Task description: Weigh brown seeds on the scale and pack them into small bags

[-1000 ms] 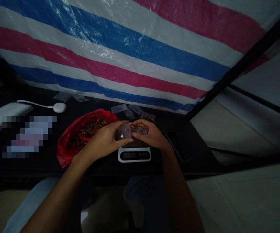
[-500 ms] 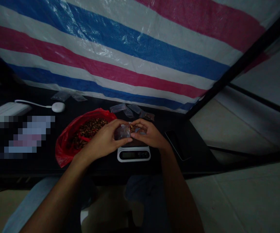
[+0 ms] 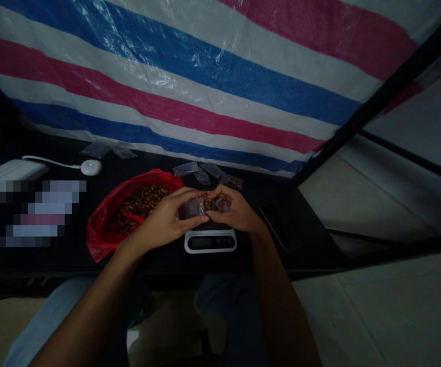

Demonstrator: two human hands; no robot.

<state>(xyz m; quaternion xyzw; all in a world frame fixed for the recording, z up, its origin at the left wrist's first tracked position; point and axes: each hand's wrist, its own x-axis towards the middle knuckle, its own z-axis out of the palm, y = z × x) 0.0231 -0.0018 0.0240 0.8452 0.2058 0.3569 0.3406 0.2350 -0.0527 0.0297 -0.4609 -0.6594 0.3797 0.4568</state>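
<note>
Between my two hands is a small clear plastic bag (image 3: pixel 194 206), held just above a digital scale (image 3: pixel 210 242). My left hand (image 3: pixel 169 216) grips the bag's left side, thumb in front and fingers behind. My right hand (image 3: pixel 235 210) is closed on its right side, with small brown pieces (image 3: pixel 210 204) showing near the fingertips. Whether these pieces are wholly inside the bag I cannot tell. To the left, partly behind my left hand, an open red plastic bag (image 3: pixel 101 224) holds many small brown seed-like pieces.
Several small clear bags (image 3: pixel 185 169) lie behind the hands, one with brown contents (image 3: pixel 231 181). More clear bags (image 3: pixel 96 149) are at the back left. A phone (image 3: pixel 276 227) lies right of the scale. A white power strip (image 3: pixel 6 181) and a round white plug-like piece (image 3: pixel 91 167) are left.
My hands stay in nearly the same place on the bag. The right fingers have shifted slightly, and more of the brown pieces shows between the hands.
</note>
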